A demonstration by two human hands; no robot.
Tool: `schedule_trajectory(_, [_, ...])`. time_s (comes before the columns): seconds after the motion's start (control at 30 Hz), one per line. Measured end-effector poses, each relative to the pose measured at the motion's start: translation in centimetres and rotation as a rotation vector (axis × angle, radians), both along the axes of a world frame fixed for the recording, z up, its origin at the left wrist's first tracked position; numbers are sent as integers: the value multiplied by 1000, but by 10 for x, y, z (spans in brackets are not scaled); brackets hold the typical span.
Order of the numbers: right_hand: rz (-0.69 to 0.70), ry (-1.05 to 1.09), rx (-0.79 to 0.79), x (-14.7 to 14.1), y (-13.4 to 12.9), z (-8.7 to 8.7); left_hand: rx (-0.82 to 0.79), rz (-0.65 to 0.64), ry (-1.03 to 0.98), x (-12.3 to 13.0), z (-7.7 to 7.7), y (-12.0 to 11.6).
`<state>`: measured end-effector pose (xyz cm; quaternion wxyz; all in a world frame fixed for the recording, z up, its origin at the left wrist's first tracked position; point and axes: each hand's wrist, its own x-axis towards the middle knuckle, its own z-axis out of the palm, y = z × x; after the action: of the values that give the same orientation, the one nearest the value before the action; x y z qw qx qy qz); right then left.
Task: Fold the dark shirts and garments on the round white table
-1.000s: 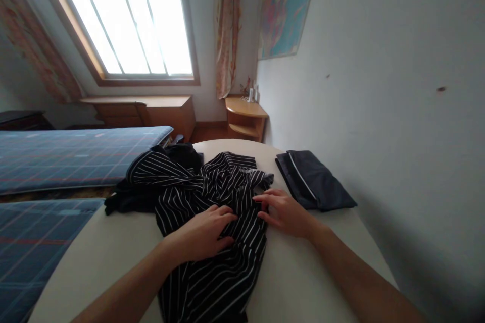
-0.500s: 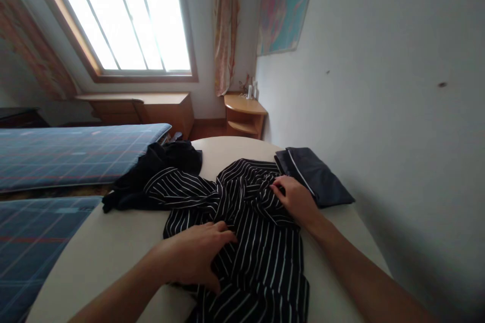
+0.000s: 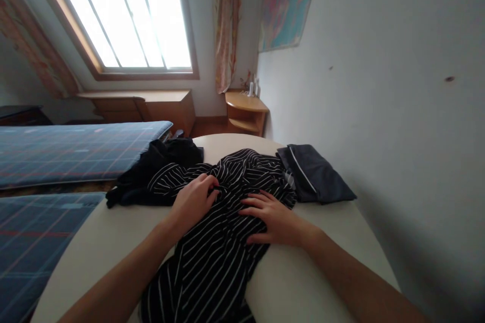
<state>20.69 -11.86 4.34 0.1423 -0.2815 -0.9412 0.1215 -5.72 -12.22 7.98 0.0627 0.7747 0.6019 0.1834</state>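
Note:
A black garment with white stripes [image 3: 212, 257] lies rumpled across the round pale table [image 3: 303, 282], stretching from the middle toward the near edge. My left hand [image 3: 195, 202] pinches its cloth near the upper left, fingers curled together. Lower and to the right, my right hand [image 3: 273, 219] rests on the garment with its fingers spread flat. The garment's kind is hard to make out; a sleeve-like part reaches left, against a heap of black clothing [image 3: 166, 159]. Close by on the right is a folded dark grey cloth item [image 3: 318, 174] with a pale edge.
Left of the table are two blue plaid mattresses [image 3: 76, 154]. A white wall [image 3: 397, 126] runs along the right side. Beyond the table stand a wooden desk [image 3: 166, 103] under the window and a small corner shelf [image 3: 246, 103].
My left hand has moved up and taken the cloth. My right hand has let go and come down, its fingers now spread. The garment's lower part has shifted left.

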Motion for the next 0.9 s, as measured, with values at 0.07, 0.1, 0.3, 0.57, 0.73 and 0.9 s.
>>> schedule_trajectory(0.07, [-116, -3, 40, 3, 10, -8, -57, -134, -31, -3, 11, -9])
schedule_trajectory(0.1, [-173, 2, 73, 6, 15, -10, -134, -229, -28, -4, 17, -14])
schedule_trajectory(0.3, [-357, 124, 248, 17, 27, -7, -464, -416, 159, -2, 16, -29])
schedule_trajectory(0.57, [233, 203, 80, -9, -22, 23, -257, -266, 106, 7, -19, -3])
schedule_trajectory(0.73, [310, 54, 29, -27, -31, 12, -195, -133, -6, 2, -18, 4])
schedule_trajectory(0.9, [218, 117, -156, -17, -12, 2, -199, -323, -128, 0, 12, -8])
